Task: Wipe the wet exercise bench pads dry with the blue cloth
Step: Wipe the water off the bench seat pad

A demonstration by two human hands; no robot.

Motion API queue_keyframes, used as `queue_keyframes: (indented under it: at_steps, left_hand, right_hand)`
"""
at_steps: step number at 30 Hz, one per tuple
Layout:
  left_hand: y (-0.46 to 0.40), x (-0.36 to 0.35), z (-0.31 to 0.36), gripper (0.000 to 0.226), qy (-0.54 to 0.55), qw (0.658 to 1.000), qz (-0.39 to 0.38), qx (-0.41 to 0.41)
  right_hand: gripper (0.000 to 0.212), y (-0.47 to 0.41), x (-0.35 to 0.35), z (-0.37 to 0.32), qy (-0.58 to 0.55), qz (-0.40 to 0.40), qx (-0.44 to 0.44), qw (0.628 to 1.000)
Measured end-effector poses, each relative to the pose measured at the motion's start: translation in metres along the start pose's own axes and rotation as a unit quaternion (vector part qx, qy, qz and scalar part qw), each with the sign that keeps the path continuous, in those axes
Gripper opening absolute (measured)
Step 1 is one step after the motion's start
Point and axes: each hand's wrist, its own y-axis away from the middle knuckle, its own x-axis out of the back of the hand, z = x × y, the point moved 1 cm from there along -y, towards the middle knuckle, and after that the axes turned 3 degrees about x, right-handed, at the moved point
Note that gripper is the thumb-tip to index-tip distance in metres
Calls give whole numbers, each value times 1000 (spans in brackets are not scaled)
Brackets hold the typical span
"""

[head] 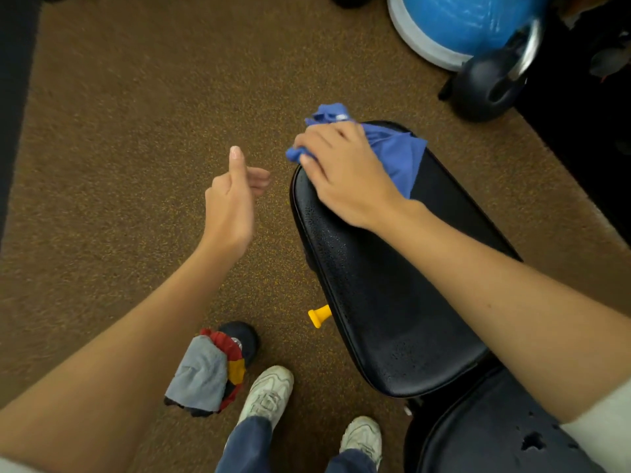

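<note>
A: What is the right hand doing?
B: Its fingers are curled over the crumpled blue cloth, pressing it onto the far end of the long black padded bench.
A: And the left hand?
B: It holds nothing; thumb up, fingers loosely curled, out over the brown speckled floor, apart from the bench.
A: Is the pad wet?
B: Droplets bead along its near and left parts. A second black pad sits nearer the person.
A: Anything else around?
B: A yellow knob pokes out beside the pad's left edge, and a black kettlebell stands near a blue balance dome.
</note>
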Motion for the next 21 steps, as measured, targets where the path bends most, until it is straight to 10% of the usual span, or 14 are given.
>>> queue_keyframes:
  at_steps: [21]
  left_hand:
    - [36,-39,36,46,-120,989,-62,-55]
  right_hand:
    - [37,224,18,-33,14,-200,245,949]
